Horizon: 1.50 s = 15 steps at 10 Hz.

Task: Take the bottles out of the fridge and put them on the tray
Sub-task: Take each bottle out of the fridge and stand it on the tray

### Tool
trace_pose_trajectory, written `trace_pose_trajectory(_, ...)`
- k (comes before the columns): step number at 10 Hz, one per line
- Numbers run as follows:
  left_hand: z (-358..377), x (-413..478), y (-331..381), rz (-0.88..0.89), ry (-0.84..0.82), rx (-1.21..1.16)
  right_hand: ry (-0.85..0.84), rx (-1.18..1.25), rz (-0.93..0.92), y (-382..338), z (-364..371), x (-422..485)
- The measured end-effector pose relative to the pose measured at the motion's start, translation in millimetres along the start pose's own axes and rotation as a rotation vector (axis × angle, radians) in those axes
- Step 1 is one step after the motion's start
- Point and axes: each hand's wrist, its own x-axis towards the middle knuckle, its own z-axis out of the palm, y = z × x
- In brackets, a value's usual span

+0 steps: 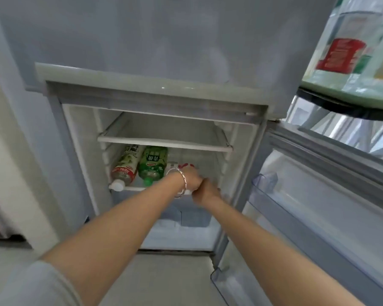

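Note:
The fridge's lower compartment stands open. On its lower shelf (pixel 128 188) lie a clear bottle with a red and white label (pixel 125 166) and a green bottle (pixel 153 164), caps toward me. To their right lies a white and red bottle (pixel 182 166), mostly hidden. My left hand (pixel 191 178), with a silver bangle on the wrist, is closed over it. My right hand (pixel 205 192) touches the left one at the shelf's front edge, fingers curled; what it holds is hidden. A green tray (pixel 332 88) at the upper right carries clear bottles with red labels (pixel 343 55).
The upper shelf (pixel 164 142) is bare. The open fridge door (pixel 318 195) with its clear bins stretches along the right, close to my right forearm. The closed freezer door (pixel 142 40) is above. A pale floor lies below the fridge.

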Motion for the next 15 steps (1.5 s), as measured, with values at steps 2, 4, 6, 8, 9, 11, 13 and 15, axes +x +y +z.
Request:
trace_pose_trajectory(2,28.4,50.4,-28.5,-0.035,0.016,0.009,0.012,-0.089,0.095,16.4,11.1,24.6)
trace_pose_trajectory(4,30.7,67.0,-48.7,-0.064,-0.016,-0.033,-0.052,-0.223,0.065,25.1,28.2,44.9)
trace_pose_trajectory(6,26.4,65.1,-55.4,-0.003,-0.047,0.034,0.082,-0.332,-0.02,29.8,39.8,38.7)
trace_pose_trajectory(8,14.3,50.8,-57.7,-0.024,-0.034,-0.024,0.273,-0.478,-0.226,2.5,16.9,13.4)
trace_pose_trajectory(9,-1.9,29.4,-40.5,0.022,-0.015,-0.013,0.31,-0.476,-0.288,-14.3,-14.5,-7.1)
trace_pose_trajectory(11,-41.5,-42.0,0.8,0.062,0.052,0.042,0.278,-0.401,-0.429,-37.7,-74.2,-68.4)
trace_pose_trajectory(13,-78.0,-132.5,48.1,0.131,0.034,0.086,0.356,-0.325,-0.59,-42.1,-147.9,-143.7)
trace_pose_trajectory(15,-113.2,-214.5,115.3,0.257,-0.002,0.052,0.508,-0.193,-0.726,-31.7,-232.6,-212.6)
